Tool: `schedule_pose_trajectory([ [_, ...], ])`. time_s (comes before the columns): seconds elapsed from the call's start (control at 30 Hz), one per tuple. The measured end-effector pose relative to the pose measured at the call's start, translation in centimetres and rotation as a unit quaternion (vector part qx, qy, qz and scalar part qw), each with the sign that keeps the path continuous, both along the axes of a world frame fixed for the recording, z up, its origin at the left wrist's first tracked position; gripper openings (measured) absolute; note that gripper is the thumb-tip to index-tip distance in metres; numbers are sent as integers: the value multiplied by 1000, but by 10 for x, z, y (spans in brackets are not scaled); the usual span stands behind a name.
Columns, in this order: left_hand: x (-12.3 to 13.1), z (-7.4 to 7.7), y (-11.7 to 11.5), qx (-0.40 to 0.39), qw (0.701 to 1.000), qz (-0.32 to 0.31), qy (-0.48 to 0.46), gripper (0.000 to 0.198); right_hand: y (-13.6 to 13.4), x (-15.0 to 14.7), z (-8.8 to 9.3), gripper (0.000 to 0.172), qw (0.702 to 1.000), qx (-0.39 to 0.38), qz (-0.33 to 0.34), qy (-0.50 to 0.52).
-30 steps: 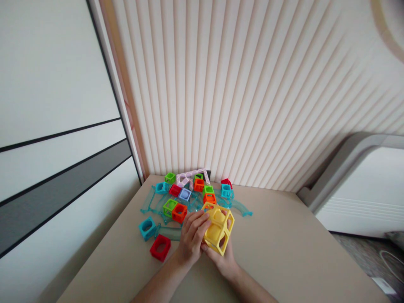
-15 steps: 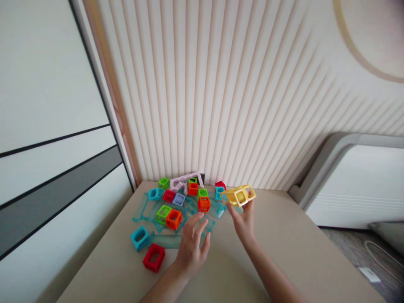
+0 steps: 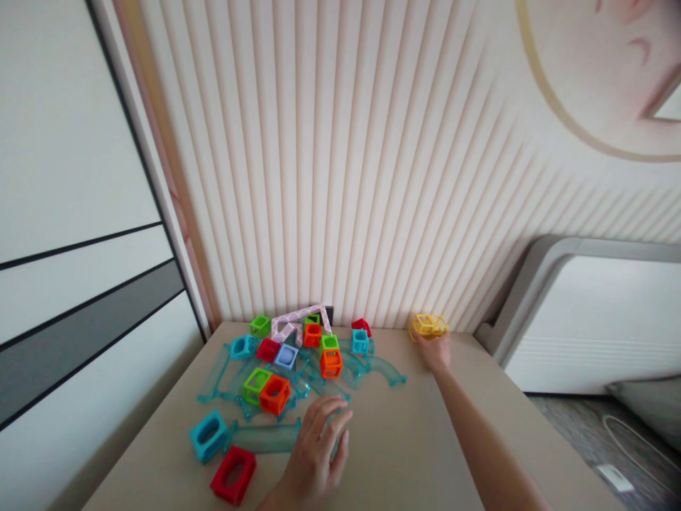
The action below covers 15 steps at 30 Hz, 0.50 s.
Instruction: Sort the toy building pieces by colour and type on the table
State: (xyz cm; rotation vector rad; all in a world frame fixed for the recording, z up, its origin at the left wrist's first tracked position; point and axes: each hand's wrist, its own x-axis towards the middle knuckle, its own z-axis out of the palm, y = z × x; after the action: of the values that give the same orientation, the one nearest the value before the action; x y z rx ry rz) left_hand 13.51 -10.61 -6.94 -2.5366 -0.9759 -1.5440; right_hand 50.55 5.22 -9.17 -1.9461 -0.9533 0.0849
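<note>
At the back right of the table, by the ribbed wall, my right hand (image 3: 437, 351) grips a yellow open-frame block piece (image 3: 430, 325). My left hand (image 3: 322, 443) hovers near the front with curled fingers apart and nothing in them. Just left of it lies a clear teal track piece (image 3: 266, 438). A red block (image 3: 234, 475) and a blue block (image 3: 209, 435), each with a round hole, rest at the front left. Behind are joined green (image 3: 257, 385) and orange (image 3: 275, 394) cube frames.
More teal tracks, including a curved one (image 3: 387, 369), and several coloured cubes spread over the table (image 3: 404, 440). A pink-patterned folding stick (image 3: 298, 316) leans at the back. The ribbed wall (image 3: 340, 177) borders the table; a grey-edged headboard (image 3: 596, 312) stands right.
My right hand has carried the yellow piece right and back, from above the tracks to the wall side. My left hand has stayed near the front; the view has shifted slightly.
</note>
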Motion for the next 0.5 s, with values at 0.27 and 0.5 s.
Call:
schedule_pose_trajectory([
  [0.27,1,-2,1,-7,1000,-9,12,39,18,1,-6,101,995,-82,-38,35],
  [0.5,4,0,-1,-23,998,-41,33,38,3,-2,-7,121,995,-98,-10,24],
])
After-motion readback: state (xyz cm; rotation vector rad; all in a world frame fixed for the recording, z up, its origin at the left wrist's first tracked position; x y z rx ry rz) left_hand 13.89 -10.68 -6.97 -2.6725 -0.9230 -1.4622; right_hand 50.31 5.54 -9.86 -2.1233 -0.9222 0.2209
